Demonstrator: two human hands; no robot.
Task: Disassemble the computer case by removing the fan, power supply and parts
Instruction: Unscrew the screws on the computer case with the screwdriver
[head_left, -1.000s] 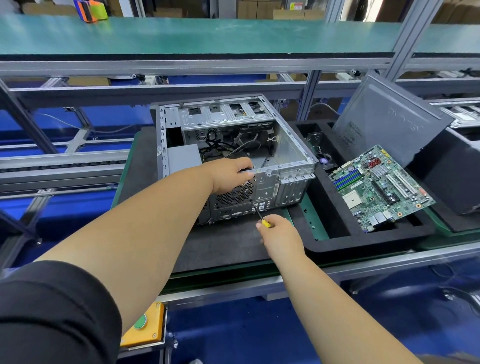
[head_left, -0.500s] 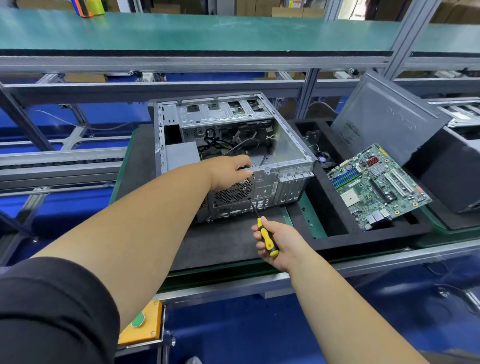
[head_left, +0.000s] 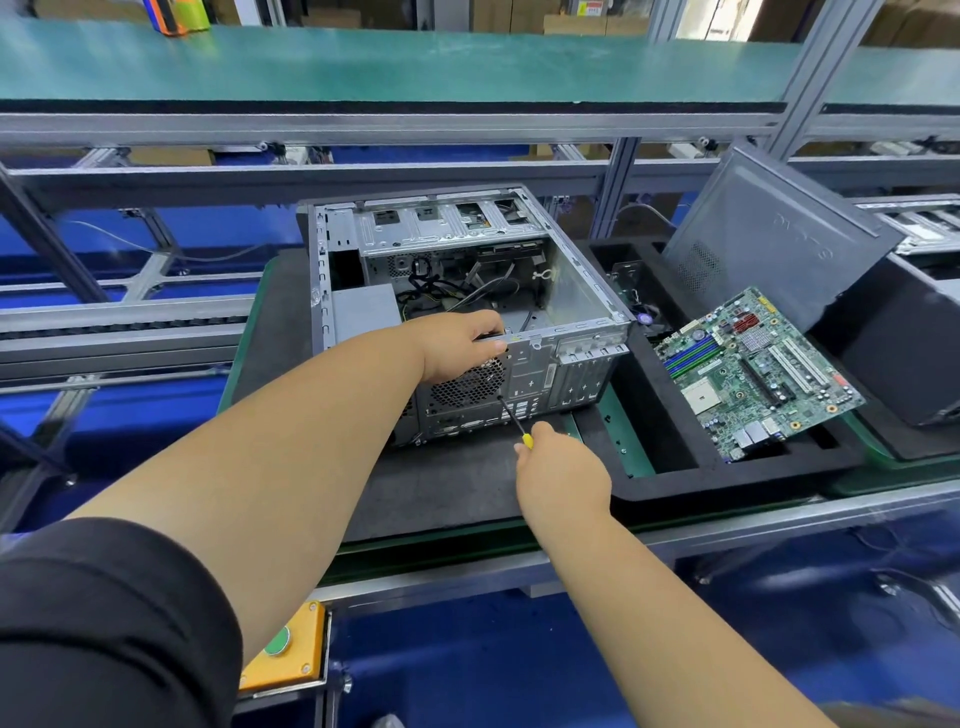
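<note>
An open metal computer case (head_left: 576, 291) lies on its side on a dark foam mat, its rear panel facing me. My left hand (head_left: 457, 348) grips the top edge of that rear panel, just above the round fan grille (head_left: 470, 387). My right hand (head_left: 561, 475) holds a yellow-handled screwdriver (head_left: 514, 423), whose black tip touches the panel at the grille's lower right corner. Loose black cables (head_left: 447, 293) lie inside the case. A grey power supply box (head_left: 363, 312) sits in its left part.
A green motherboard (head_left: 753, 371) leans in a black foam tray (head_left: 675, 473) on the right. Behind it a grey side panel (head_left: 769, 239) stands tilted. Another black case (head_left: 909, 343) is at far right. A yellow button box (head_left: 283, 654) hangs below the bench edge.
My right hand turned the screwdriver back from a lowered, handle-exposed grip and pushed its tip up against the rear panel by the fan grille. My left hand stayed on the panel's top edge.
</note>
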